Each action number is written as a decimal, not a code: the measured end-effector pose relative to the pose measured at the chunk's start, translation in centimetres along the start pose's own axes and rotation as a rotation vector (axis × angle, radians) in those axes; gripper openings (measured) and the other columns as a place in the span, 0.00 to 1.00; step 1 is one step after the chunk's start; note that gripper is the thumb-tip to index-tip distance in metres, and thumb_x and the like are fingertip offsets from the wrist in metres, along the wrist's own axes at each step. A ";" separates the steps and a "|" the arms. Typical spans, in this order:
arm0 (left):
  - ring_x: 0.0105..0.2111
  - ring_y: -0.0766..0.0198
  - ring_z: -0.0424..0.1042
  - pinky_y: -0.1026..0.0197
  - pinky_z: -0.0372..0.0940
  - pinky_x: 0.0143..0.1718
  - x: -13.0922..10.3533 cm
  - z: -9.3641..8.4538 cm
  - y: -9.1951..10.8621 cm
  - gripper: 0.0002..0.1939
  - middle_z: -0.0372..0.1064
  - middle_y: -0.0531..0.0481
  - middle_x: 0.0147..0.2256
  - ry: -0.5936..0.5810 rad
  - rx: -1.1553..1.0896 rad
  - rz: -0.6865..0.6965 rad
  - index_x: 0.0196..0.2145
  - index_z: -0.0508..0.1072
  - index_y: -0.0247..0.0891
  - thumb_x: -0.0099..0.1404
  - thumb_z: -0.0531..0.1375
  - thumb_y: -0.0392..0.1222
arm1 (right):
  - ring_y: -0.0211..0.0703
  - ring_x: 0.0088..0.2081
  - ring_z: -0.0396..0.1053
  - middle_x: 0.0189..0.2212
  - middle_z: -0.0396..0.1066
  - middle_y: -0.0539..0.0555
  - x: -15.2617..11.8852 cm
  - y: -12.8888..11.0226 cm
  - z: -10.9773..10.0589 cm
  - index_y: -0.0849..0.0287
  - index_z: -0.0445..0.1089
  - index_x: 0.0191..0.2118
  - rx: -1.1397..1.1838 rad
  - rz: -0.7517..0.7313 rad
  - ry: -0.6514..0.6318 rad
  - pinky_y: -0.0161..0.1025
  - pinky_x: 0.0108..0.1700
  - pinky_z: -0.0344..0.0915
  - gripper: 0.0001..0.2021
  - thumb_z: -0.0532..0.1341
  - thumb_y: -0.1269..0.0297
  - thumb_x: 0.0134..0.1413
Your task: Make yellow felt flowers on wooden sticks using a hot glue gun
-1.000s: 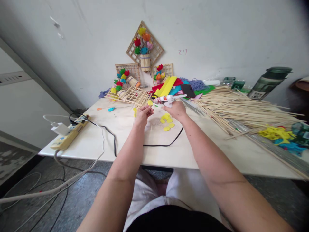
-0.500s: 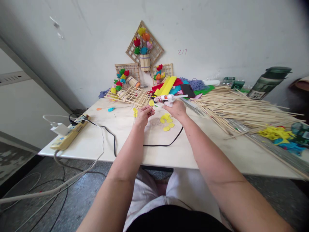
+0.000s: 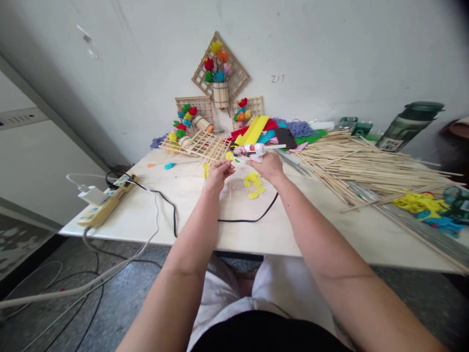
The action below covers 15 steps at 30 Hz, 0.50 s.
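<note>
My right hand [image 3: 269, 167] is wrapped round a white hot glue gun [image 3: 259, 150], a glue stick poking out of its back end to the right. Its nozzle points left toward a small yellow felt piece [image 3: 229, 156] pinched in the fingertips of my left hand [image 3: 221, 172]. A thin stick [image 3: 230, 189] hangs down below the left fingers. Several yellow petal-shaped pieces [image 3: 255, 181] lie on the table just under the glue gun, and more yellow pieces [image 3: 205, 170] are left of my left hand. Whether nozzle and felt touch is too small to tell.
Lattice frames with felt flowers [image 3: 220, 68] lean on the wall. Felt sheets [image 3: 252, 131] lie at the back, and wooden sticks [image 3: 351, 161] spread over the right side near a bottle [image 3: 408, 127]. A power strip [image 3: 108, 201] and a black cable [image 3: 249, 220] lie on the table.
Both hands stay nearly in place. The yellow piece in my left fingers has tilted slightly and dipped a little; the whole view has shifted very slightly.
</note>
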<state>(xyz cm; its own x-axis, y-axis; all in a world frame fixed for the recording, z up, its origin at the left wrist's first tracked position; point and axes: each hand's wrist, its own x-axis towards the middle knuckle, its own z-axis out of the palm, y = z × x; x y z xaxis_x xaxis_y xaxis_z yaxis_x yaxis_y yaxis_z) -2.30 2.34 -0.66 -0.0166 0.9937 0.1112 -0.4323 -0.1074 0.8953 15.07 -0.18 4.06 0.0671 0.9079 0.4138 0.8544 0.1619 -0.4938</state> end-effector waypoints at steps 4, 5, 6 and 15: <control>0.20 0.73 0.68 0.66 0.67 0.30 0.1 -0.1 0.0 0.12 0.69 0.54 0.20 0.017 -0.011 -0.003 0.27 0.69 0.34 0.47 0.68 0.39 | 0.53 0.44 0.73 0.39 0.77 0.59 0.0 0.0 0.1 0.60 0.77 0.41 -0.011 0.009 -0.024 0.40 0.43 0.67 0.20 0.62 0.51 0.48; 0.20 0.72 0.68 0.65 0.67 0.30 0.1 -0.1 0.0 0.12 0.70 0.54 0.21 0.018 -0.014 -0.002 0.27 0.69 0.34 0.47 0.68 0.38 | 0.54 0.45 0.73 0.39 0.77 0.60 0.0 0.0 0.1 0.60 0.77 0.41 -0.016 0.010 -0.027 0.40 0.43 0.67 0.20 0.63 0.51 0.47; 0.20 0.72 0.68 0.65 0.67 0.31 0.1 -0.1 0.0 0.12 0.70 0.54 0.21 0.017 -0.019 -0.001 0.28 0.69 0.34 0.47 0.68 0.38 | 0.54 0.45 0.73 0.39 0.77 0.60 0.1 0.0 0.1 0.60 0.77 0.41 -0.021 0.010 -0.030 0.40 0.43 0.67 0.20 0.63 0.51 0.47; 0.21 0.73 0.68 0.65 0.67 0.32 0.3 -0.3 -0.2 0.13 0.70 0.54 0.23 0.039 -0.011 0.004 0.29 0.71 0.34 0.48 0.69 0.38 | 0.54 0.45 0.74 0.39 0.77 0.60 0.0 -0.1 0.1 0.59 0.77 0.42 -0.051 0.003 -0.076 0.42 0.44 0.68 0.21 0.62 0.50 0.48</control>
<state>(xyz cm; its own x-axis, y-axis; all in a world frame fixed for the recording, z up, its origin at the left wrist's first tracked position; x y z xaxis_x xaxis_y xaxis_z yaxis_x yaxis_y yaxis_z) -2.47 2.70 -0.96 -0.0530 0.9938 0.0974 -0.4423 -0.1108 0.8900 14.92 -0.12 4.00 0.0324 0.9353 0.3524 0.8795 0.1408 -0.4546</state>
